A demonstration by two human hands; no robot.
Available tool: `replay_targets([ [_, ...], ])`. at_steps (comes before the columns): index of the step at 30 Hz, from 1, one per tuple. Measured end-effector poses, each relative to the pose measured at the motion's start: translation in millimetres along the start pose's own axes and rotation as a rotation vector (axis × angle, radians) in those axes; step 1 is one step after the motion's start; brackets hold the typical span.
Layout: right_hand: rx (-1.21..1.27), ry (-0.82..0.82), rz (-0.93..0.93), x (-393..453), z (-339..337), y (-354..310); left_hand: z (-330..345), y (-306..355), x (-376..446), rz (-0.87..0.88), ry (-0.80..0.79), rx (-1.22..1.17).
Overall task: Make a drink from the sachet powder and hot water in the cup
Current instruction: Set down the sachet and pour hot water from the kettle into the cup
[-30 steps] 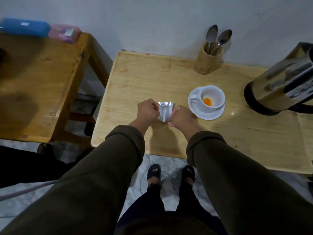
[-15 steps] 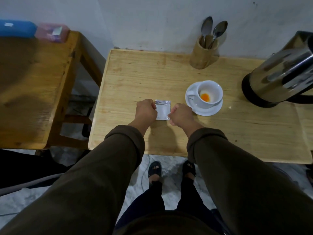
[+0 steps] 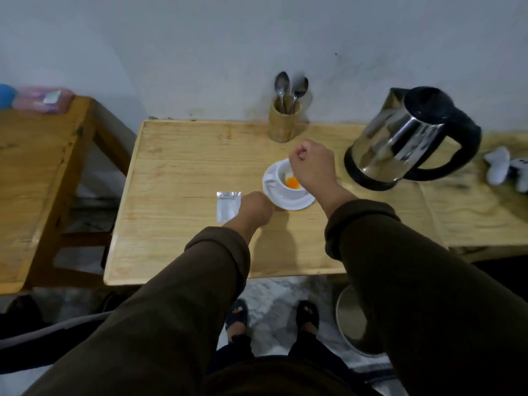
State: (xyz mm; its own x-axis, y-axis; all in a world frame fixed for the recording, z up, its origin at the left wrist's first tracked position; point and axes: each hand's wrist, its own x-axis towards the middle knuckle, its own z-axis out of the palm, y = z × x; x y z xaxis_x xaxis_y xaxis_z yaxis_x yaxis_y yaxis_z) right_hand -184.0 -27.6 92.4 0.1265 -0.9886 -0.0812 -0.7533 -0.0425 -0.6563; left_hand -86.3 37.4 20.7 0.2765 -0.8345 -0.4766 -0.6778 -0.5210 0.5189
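Observation:
A white cup (image 3: 281, 192) with orange powder (image 3: 292, 183) at its bottom stands on a white saucer (image 3: 291, 205) on the light wooden table (image 3: 183, 167). The silver sachet (image 3: 227, 205) lies flat on the table just left of the saucer. My left hand (image 3: 254, 208) is curled in a fist between the sachet and the saucer rim, touching both edges; nothing shows inside it. My right hand (image 3: 311, 167) hovers over the cup's far right side with fingers closed, and nothing is visible in it.
A steel electric kettle (image 3: 405, 138) with a black handle stands right of the cup. A wooden holder (image 3: 284, 122) with two spoons (image 3: 290, 88) sits by the wall. A second wooden table (image 3: 34, 172) is left, across a gap. A metal bin (image 3: 354, 321) stands on the floor.
Both hands let go of the sachet, which now lies on the table. My right hand rose over the cup; my left hand shifted right to the saucer's edge. The view tilted up.

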Motion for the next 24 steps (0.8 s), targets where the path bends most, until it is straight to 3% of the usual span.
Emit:
replay_targets([
  [6, -0.179, 0.158, -0.104, 23.5, -64.7, 34.1, 38.0, 29.4, -4.2, 0.073, 0.001, 0.168],
  [16, -0.379, 0.377, -0.289, 43.6, -157.2, 100.2, 79.0, 66.9, -5.1, -0.271, 0.159, -0.087],
  [20, -0.413, 0.419, -0.254, 46.5, -182.7, 129.5, 87.8, 75.2, -3.1, -0.327, 0.212, -0.217],
  [24, -0.381, 0.379, -0.104, 46.4, -188.5, 157.4, 94.0, 75.7, -1.2, -0.332, 0.205, -0.198],
])
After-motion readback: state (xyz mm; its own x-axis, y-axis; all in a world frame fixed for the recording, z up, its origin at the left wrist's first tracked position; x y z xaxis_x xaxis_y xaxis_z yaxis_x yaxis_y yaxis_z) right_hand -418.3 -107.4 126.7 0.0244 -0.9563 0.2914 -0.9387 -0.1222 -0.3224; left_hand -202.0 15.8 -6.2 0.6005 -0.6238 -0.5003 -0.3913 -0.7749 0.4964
